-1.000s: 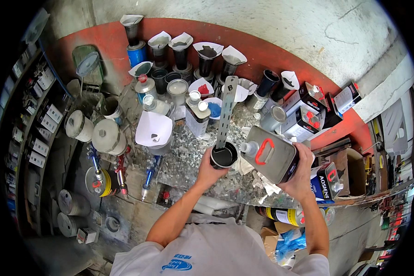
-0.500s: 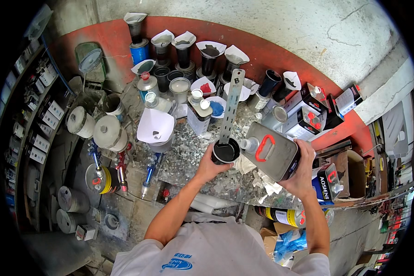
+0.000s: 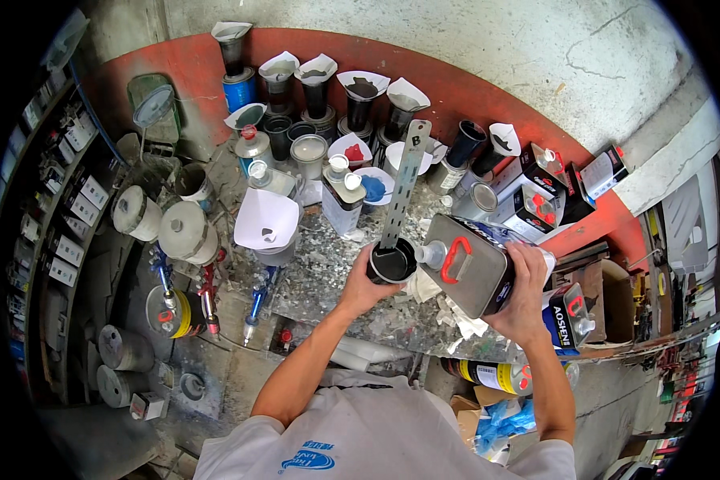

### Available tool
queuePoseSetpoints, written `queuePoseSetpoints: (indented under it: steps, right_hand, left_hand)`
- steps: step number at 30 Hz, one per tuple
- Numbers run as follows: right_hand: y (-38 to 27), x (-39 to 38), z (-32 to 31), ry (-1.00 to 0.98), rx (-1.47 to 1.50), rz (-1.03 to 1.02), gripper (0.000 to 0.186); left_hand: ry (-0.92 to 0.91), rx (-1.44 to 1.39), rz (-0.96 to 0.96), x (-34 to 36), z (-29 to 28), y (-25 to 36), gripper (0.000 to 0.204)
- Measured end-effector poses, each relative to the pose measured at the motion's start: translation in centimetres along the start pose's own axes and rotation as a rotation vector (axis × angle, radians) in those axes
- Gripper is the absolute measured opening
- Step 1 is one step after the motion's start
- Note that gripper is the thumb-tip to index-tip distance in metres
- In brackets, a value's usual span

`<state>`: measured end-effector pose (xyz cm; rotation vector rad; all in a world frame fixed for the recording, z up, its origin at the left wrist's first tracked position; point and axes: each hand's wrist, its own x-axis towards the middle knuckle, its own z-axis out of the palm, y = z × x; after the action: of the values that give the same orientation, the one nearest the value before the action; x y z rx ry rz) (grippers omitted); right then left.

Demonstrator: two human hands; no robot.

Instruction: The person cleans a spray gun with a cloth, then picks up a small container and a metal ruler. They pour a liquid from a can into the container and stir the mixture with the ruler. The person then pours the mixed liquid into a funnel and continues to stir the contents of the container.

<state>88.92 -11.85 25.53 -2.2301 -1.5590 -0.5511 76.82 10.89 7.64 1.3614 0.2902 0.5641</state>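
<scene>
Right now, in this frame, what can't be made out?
All in the head view:
Metal strip: its lower end is hidden inside the black cup.
Left hand: its grip under the cup is covered by the cup.
Metal can: part of its side is behind the right hand.
Spout: whether liquid leaves it is too small to tell.

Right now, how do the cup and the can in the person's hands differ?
Shape: the cup is round and open-topped; the can is boxy, with a pale spout and red handle.
Size: the can is clearly larger than the cup.
Contents: the cup shows dark liquid and a metal strip; the can's inside is hidden.
Shared: each is held in one hand.
</scene>
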Motion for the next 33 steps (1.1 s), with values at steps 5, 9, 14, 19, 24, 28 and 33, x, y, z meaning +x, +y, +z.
queuePoseSetpoints:
  steps: [5,9,14,19,24,28,33]
  right_hand:
    - [-0.1,0.3,-0.3,-0.004,-0.012,0.009,0.111]
    - [0.0,0.3,-0.2,0.007,0.026,0.029,0.112]
    - [0.0,0.1,0.1,0.013,0.038,0.052,0.113]
    - [0.7,-1.0,0.5,0.030,0.222,0.277,0.113]
    - [2.6,-2.8,2.8,0.103,0.440,0.513,0.114]
    - [3.9,-4.8,5.4,0.123,0.434,0.590,0.115]
    - [4.2,-5.8,6.3,0.128,0.515,0.636,0.116]
  left_hand:
    - [-0.002,0.002,0.020,0.2,0.0,-0.6,0.087]
    - [0.001,-0.021,0.019,0.1,0.1,-0.5,0.088]
    - [0.001,-0.001,0.030,0.1,0.0,-0.2,0.088]
    - [0.018,-0.059,-0.012,0.0,-0.2,-0.7,0.090]
    - [0.021,-0.082,-0.028,-0.3,-0.9,-0.4,0.095]
    - [0.018,0.003,-0.031,-0.2,-2.0,-0.8,0.097]
    - [0.045,0.018,-0.014,-0.2,-2.2,-0.6,0.096]
